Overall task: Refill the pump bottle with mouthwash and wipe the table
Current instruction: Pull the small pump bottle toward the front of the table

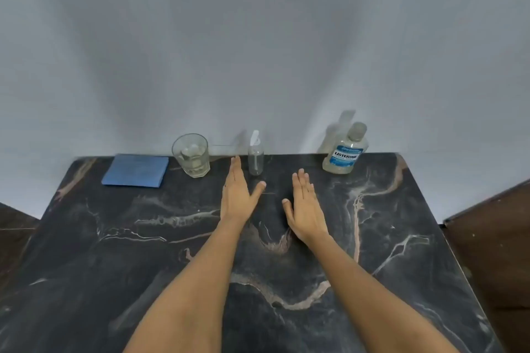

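1. A dark marble table (114, 252) with pale veins fills the near part of the scene and runs up to a plain grey wall (258, 37) at the far side.
2. The left hand (237, 191) lies flat near the table's middle, palm down, fingers straight and together, thumb spread out to the right, holding nothing.
3. The right hand (304, 206) lies flat just right of it, apart from it, fingers extended and empty.
4. A folded blue cloth (136, 170) rests at the far left.
5. A clear plastic mouthwash bottle with a blue label (345, 150) stands upright at the far right, capped.
6. A clear faceted drinking glass (191, 155) stands right of the cloth.
7. A small clear pump bottle with a white top (255, 155) stands upright at the far edge, just beyond the left hand's fingertips, between the glass and the mouthwash.
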